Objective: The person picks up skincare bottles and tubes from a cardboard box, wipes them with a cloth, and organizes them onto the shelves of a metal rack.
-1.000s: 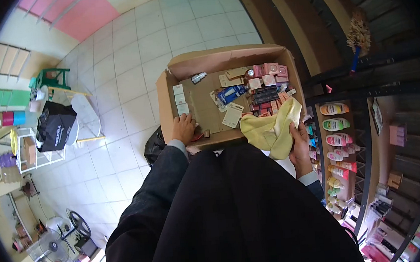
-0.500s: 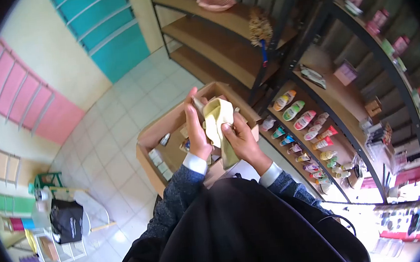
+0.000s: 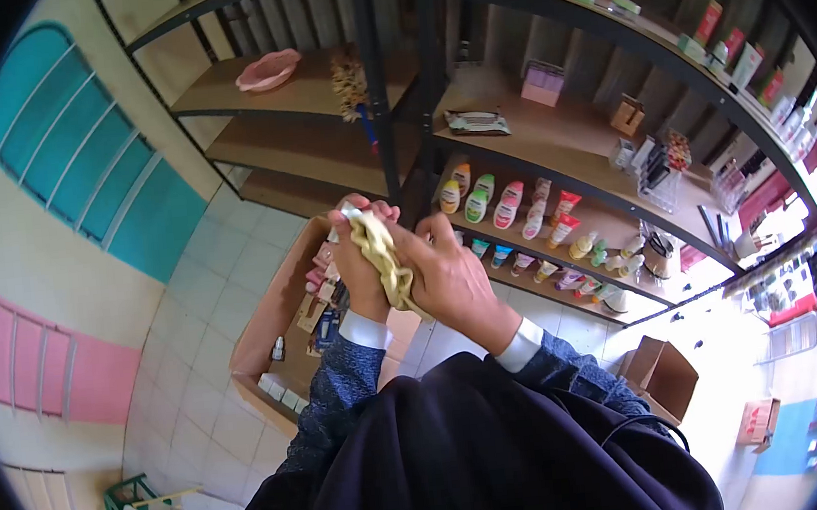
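Both my hands are raised close together in front of my chest. My left hand [image 3: 360, 277] is closed around a small item [image 3: 350, 210]; only its white end shows, and its kind is hidden. A crumpled pale yellow cloth [image 3: 388, 262] lies against that item and along the left palm. My right hand [image 3: 457, 278] grips the cloth from the right, its fingers bent and pressed onto it. Below the hands stands an open cardboard box [image 3: 265, 340] on the floor, with small bottles, packs and boxes inside.
A shelf rack [image 3: 504, 130] ahead right holds rows of bottles [image 3: 509, 204] and tubes. The rack at the left bears a pink basket [image 3: 268, 70] and a duster [image 3: 351, 85]. Another cardboard box [image 3: 660, 379] sits on the floor at right. A green stool [image 3: 129, 498] stands lower left.
My view has turned to the right. My right hand has moved across toward the left one, and the cloth, earlier hanging from the right hand, is now bunched against the item in the left.
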Demonstrator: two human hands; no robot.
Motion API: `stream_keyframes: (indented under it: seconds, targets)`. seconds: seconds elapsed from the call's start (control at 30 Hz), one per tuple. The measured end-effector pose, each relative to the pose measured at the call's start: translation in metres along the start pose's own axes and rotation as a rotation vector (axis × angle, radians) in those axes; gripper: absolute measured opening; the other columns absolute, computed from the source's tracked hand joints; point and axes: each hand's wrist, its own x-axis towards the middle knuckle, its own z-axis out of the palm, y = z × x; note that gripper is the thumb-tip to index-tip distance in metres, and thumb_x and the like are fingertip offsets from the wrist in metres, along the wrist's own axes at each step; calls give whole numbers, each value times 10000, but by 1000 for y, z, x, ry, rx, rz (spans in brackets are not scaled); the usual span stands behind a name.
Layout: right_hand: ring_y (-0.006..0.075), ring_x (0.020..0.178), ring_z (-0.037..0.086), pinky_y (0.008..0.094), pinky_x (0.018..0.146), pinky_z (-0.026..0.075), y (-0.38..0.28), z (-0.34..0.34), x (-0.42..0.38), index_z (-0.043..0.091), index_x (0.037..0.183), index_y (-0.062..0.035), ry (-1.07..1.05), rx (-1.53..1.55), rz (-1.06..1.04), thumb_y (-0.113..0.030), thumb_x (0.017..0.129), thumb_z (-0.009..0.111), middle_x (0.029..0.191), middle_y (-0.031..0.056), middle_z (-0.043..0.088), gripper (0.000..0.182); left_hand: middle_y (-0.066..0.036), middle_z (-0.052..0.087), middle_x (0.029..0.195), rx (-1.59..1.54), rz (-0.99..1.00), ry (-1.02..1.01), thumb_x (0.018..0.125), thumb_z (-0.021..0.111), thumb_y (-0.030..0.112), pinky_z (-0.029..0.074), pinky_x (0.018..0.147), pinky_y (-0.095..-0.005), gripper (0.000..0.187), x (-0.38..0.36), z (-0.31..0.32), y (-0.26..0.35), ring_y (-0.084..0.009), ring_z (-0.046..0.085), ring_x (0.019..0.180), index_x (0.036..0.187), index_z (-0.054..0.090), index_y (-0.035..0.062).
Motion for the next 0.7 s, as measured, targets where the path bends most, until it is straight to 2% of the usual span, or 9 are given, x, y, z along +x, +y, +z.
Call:
stream_keyframes:
  seconds: [0.1, 0.13, 0.2, 0.33, 0.4, 0.57, 0.63, 0.67, 0.7]
  targets:
    - [324, 688, 587, 396, 595, 495, 25, -17, -30, 481, 1212, -206, -22, -42, 4, -128, 747, 548, 926, 159, 482, 476, -14, 441, 768, -20, 57, 146, 867, 398, 512, 415, 857, -353, 455, 10, 33, -7, -171, 486, 829, 969, 452, 73]
    - [324, 688, 587, 396, 595, 495, 37, -23, -40, 481, 1212, -206, -14, -49, 13, -128, 747, 548, 926, 159, 482, 476, -20, 429, 798, 5, 47, 162, 852, 444, 505, 416, 787, -295, 446, 15, 41, -12, -158, 461, 814, 987, 448, 80]
    - [328, 738, 578, 403, 652, 490, 72, -31, -61, 486, 1206, -197, -140, -71, 237, -98, 766, 525, 902, 160, 481, 453, -14, 420, 785, -124, -25, 170, 850, 443, 514, 419, 736, -292, 486, 25, 56, -25, -150, 458, 782, 1032, 451, 64]
    - [307, 906, 510, 346, 804, 411, 140, -76, -83, 523, 1150, -91, 407, 273, 261, 12, 777, 451, 1019, 171, 505, 393, -7, 412, 775, 11, -15, -19, 853, 433, 517, 398, 662, -279, 518, 27, 89, -70, -137, 443, 712, 1069, 451, 47]
    - [302, 940, 492, 349, 827, 394, 147, -108, -80, 460, 1164, -11, 489, 321, 152, -70, 805, 486, 1020, 170, 505, 365, 0, 401, 762, 57, -110, -45, 856, 418, 525, 364, 614, -255, 540, 18, 116, -112, -123, 416, 660, 1087, 449, 37]
    - [276, 928, 503, 343, 816, 396, 189, -141, -91, 429, 1109, 1, 638, 145, 46, -162, 855, 483, 1013, 176, 505, 306, 1, 402, 728, -232, -373, -6, 880, 389, 496, 365, 592, -225, 502, -1, 170, -210, -97, 402, 624, 1066, 465, 36]
    - [240, 925, 510, 323, 798, 401, 216, -158, -97, 439, 1085, -5, 656, 566, 253, -195, 881, 470, 995, 165, 508, 281, -12, 428, 739, -324, -426, -32, 881, 428, 454, 404, 603, -230, 465, 0, 180, -241, -92, 430, 632, 1051, 483, 26]
    - [240, 925, 510, 323, 798, 401, 229, -167, -102, 439, 1085, -5, 671, 556, 252, -195, 881, 470, 995, 165, 508, 281, -12, 428, 739, -329, -436, -46, 881, 428, 454, 404, 603, -230, 465, 3, 185, -252, -92, 430, 632, 1051, 483, 26]
    - [170, 903, 471, 275, 771, 394, 242, -175, -108, 429, 1088, -18, 638, 533, 336, -167, 896, 449, 987, 119, 481, 244, -17, 435, 743, -630, -568, -45, 879, 449, 431, 418, 610, -242, 444, 6, 187, -261, -97, 439, 636, 1045, 493, 21]
